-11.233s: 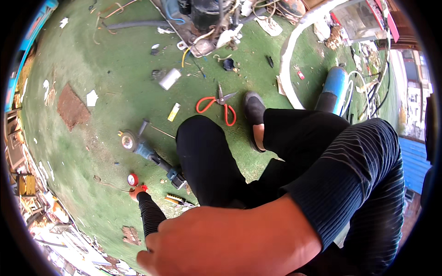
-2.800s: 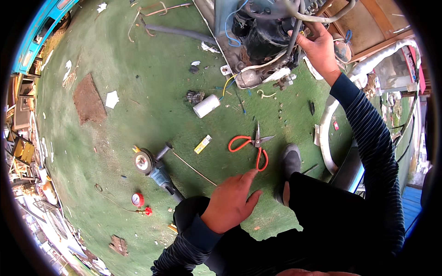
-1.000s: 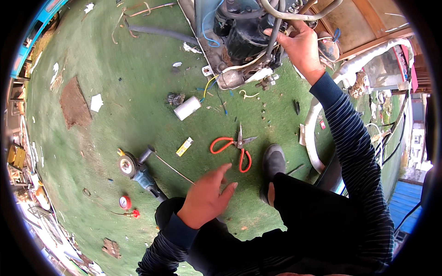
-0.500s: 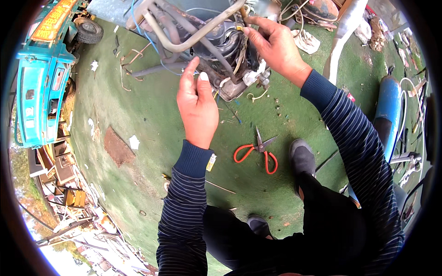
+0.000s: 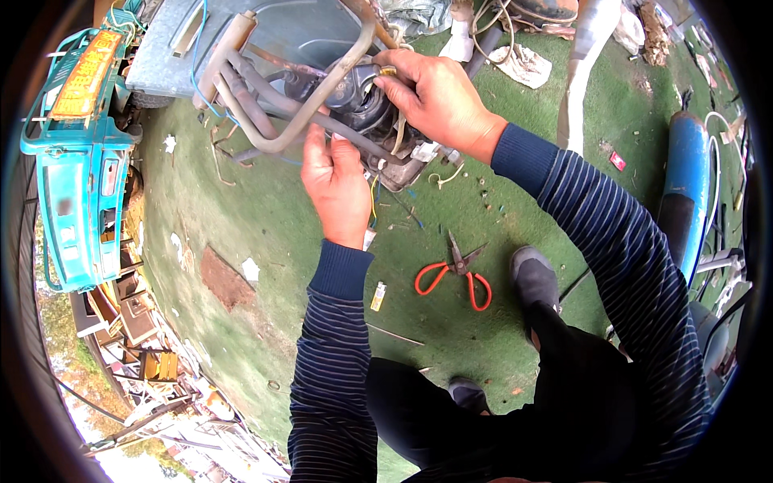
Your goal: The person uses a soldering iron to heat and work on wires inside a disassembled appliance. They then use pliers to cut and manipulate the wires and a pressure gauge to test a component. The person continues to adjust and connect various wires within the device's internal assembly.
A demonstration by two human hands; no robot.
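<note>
An old machine with a black compressor, grey bent pipes, wires and a metal sheet fills the top centre. My right hand is closed at the compressor's top, thumb and fingers curled at a small yellow piece; what exactly they grip is unclear. My left hand has its thumb and index finger at a lower grey pipe, the fingertips partly behind it, apparently gripping it. Red-handled shears lie open on the green floor below the machine.
A turquoise vehicle stands left, with piled scrap below it. A blue cylinder lies right, near a white wrapped hose. A lighter-sized yellow item and brown scrap lie on the floor. My shoes are below.
My left hand rose from over the floor to the machine's pipes. The pipes have swung down-left. My view shifted, bringing the turquoise vehicle further in; my right hand stays at the compressor.
</note>
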